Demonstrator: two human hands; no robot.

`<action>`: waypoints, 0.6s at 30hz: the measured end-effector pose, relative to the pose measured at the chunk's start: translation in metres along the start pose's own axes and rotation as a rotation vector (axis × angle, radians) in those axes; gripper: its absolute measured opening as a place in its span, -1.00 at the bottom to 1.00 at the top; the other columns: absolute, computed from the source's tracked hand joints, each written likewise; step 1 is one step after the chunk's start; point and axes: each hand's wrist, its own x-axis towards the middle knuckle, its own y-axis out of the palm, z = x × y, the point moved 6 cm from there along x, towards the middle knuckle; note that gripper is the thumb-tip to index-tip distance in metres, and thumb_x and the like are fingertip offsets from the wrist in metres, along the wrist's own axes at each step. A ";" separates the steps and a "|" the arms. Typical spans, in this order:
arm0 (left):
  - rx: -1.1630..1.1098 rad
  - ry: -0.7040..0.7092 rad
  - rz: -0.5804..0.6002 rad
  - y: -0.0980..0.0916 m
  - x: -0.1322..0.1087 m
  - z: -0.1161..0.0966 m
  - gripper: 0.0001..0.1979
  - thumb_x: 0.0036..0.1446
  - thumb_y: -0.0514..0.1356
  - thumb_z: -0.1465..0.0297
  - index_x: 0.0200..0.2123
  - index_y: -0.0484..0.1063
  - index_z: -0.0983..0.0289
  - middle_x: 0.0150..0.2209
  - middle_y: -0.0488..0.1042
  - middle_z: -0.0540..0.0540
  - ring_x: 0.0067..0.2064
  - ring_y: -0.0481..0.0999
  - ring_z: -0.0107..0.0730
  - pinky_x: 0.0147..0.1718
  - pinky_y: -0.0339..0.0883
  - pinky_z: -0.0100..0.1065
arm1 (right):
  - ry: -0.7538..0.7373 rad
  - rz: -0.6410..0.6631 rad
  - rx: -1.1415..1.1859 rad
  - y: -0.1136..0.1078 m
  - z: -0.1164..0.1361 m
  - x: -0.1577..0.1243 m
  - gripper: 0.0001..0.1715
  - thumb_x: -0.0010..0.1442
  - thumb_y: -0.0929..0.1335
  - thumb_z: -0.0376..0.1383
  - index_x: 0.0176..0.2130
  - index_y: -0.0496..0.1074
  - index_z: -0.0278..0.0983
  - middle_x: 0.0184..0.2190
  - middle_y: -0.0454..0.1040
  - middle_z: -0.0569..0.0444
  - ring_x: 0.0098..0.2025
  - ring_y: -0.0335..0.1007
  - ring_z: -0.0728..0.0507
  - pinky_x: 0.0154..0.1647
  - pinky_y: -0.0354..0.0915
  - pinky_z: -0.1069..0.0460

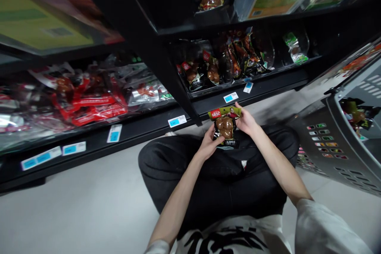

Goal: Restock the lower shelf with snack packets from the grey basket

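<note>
Between my two hands is a vacuum-sealed snack pack with a green and red top and brown round pieces showing through its clear middle. My left hand grips its lower left side, thumb across the front. At the upper right edge, my right hand holds it with the fingers partly behind. The pack is above my crossed legs, just in front of the shelf edge. Similar brown snack packs lie in the lower shelf bin, beside dark packs of longer reddish-brown meat.
A grey basket holding packs stands at my right. Red packs fill the left shelf bin. A black upright divides the shelves. Price tags line the front edge. One green-and-white pack lies farther right.
</note>
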 end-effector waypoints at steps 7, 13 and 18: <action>-0.175 -0.184 0.115 0.002 -0.010 0.001 0.03 -0.20 0.46 -0.07 0.33 0.15 -0.07 0.11 0.52 0.14 -0.11 0.61 -0.23 -0.23 0.53 -0.24 | -0.080 0.251 -0.148 0.018 -0.002 -0.011 -0.45 -0.07 0.58 -0.11 -0.07 0.54 -0.16 -0.18 0.60 0.08 -0.06 0.48 -0.18 -0.02 0.36 -0.02; -0.171 -0.308 0.127 0.003 -0.018 -0.003 -0.06 -0.21 0.50 0.04 0.27 0.23 -0.14 0.01 0.56 0.05 -0.43 0.49 -0.53 -0.58 0.29 -0.52 | -0.015 0.355 -0.199 0.016 -0.002 -0.017 -0.43 0.02 0.56 -0.07 0.00 0.49 -0.16 -0.16 0.57 0.08 -0.15 0.47 -0.11 -0.15 0.38 0.04; -0.154 -0.359 -0.004 0.007 -0.013 0.000 -0.28 -0.09 0.43 -0.03 0.13 0.37 0.02 -0.06 0.55 0.06 -0.47 0.45 -0.57 -0.63 0.23 -0.55 | 0.029 0.365 -0.225 0.017 -0.004 -0.017 -0.42 -0.01 0.58 -0.16 0.00 0.49 -0.14 -0.14 0.56 0.11 -0.14 0.47 -0.07 -0.12 0.38 0.08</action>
